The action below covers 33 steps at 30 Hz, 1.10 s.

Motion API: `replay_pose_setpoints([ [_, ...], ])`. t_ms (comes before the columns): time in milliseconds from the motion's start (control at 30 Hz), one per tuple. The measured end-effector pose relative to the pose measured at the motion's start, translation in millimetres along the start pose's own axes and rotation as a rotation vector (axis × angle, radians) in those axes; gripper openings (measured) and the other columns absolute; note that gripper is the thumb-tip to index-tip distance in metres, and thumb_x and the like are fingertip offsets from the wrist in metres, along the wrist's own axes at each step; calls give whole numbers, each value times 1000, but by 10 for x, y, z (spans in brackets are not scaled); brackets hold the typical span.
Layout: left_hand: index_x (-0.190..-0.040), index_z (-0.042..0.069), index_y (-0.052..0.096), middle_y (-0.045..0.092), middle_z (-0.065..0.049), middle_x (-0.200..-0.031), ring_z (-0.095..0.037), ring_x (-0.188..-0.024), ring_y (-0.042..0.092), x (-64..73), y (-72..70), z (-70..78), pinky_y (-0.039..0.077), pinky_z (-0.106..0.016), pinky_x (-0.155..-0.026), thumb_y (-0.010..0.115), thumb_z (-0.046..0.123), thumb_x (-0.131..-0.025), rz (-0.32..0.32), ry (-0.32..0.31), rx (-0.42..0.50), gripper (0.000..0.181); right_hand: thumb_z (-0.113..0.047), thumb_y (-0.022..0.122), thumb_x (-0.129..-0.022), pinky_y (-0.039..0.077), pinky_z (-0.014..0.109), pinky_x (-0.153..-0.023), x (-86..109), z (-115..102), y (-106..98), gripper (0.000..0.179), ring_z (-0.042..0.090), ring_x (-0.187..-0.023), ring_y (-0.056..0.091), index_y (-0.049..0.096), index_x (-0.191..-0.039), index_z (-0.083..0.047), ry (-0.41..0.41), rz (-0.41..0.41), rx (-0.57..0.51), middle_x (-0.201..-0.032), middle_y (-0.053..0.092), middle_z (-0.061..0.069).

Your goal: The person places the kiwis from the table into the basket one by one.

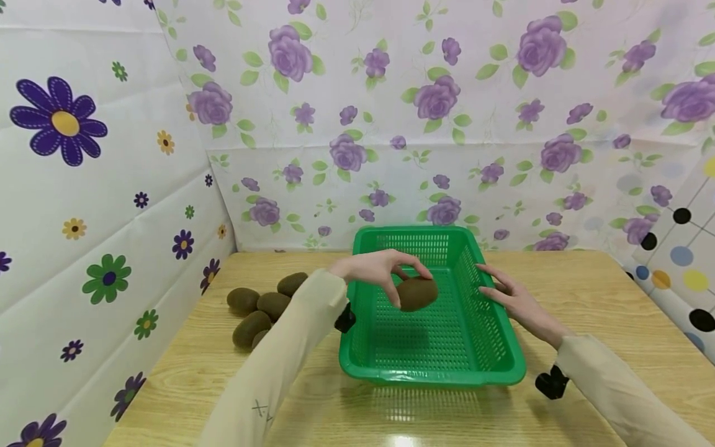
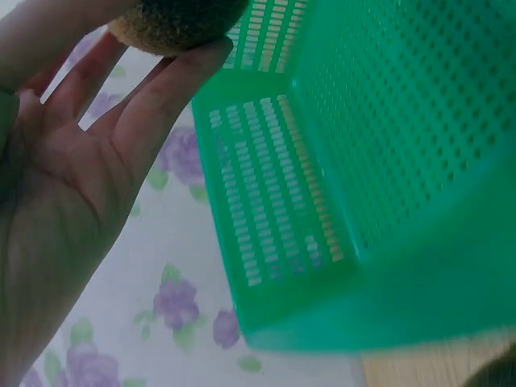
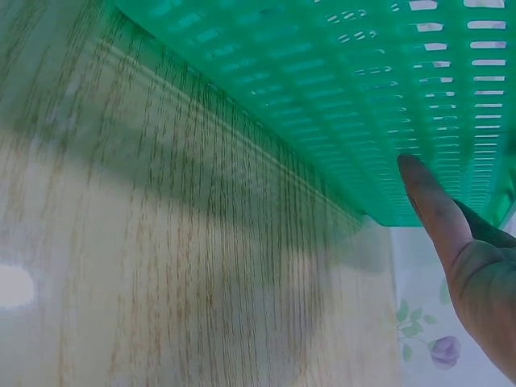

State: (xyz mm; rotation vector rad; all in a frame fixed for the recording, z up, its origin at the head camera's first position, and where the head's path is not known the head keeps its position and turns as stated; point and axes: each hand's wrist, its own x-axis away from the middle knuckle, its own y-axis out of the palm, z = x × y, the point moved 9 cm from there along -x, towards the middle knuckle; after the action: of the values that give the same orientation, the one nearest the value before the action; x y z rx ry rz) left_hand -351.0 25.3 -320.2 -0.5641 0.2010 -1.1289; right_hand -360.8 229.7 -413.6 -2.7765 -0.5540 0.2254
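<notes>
My left hand (image 1: 385, 268) holds a brown, fuzzy kiwi (image 1: 416, 293) between thumb and fingers, over the inside of a green plastic basket (image 1: 432, 376). In the left wrist view the same kiwi (image 2: 179, 24) shows at the top edge, with the fingertips against its underside. At the basket's right side, my right hand (image 1: 516, 304) rests on the rim with its fingers extended. The right wrist view has one straight finger of that hand (image 3: 484, 278) at the basket's perforated outer wall (image 3: 355, 121).
Several more kiwis (image 1: 252, 328) lie on the wooden table (image 1: 564, 279) left of the basket, partly hidden behind the left sleeve (image 1: 290, 338). Flower-printed sheets (image 1: 313, 186) stand behind the table and along its left side. A dotted sheet (image 1: 676, 273) borders the right.
</notes>
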Motion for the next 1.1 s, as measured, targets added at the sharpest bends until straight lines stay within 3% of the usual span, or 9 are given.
replay_pose_setpoints([
  [167,-124,9,54,43,3,-127,-21,-106,50,-216,163,49,49,-34,-73,75,-10,-66,-54,21,19,64,-27,46,-96,31,62,-86,8,-1,2,58,45,-125,21,17,-146,-19,9,-3,-20,-145,8,21],
  [333,-122,8,55,46,3,-123,-18,-104,51,-407,356,22,49,-31,-75,75,-11,-66,-118,4,35,62,-29,46,-96,24,68,-86,13,9,8,58,46,-127,9,17,-146,-21,25,-4,-4,-146,5,20],
  [467,-120,7,56,46,4,-122,-18,-105,50,-520,484,-28,49,-30,-75,74,-13,-66,-164,-17,47,61,-30,46,-96,26,68,-85,12,3,4,58,46,-127,11,18,-146,-21,28,3,9,-146,8,21],
  [867,-122,5,54,45,0,-128,-16,-108,48,-715,791,-136,46,-27,-79,74,-15,-65,-298,-7,45,63,-30,47,-96,25,69,-84,10,1,-12,58,46,-127,9,19,-146,-20,31,8,15,-146,7,20],
  [1100,-121,6,55,46,4,-125,-13,-108,46,-791,933,-241,44,-27,-82,73,-16,-65,-324,-30,57,63,-30,46,-96,30,66,-84,6,16,-10,58,46,-126,14,18,-146,-20,28,8,5,-145,9,22],
])
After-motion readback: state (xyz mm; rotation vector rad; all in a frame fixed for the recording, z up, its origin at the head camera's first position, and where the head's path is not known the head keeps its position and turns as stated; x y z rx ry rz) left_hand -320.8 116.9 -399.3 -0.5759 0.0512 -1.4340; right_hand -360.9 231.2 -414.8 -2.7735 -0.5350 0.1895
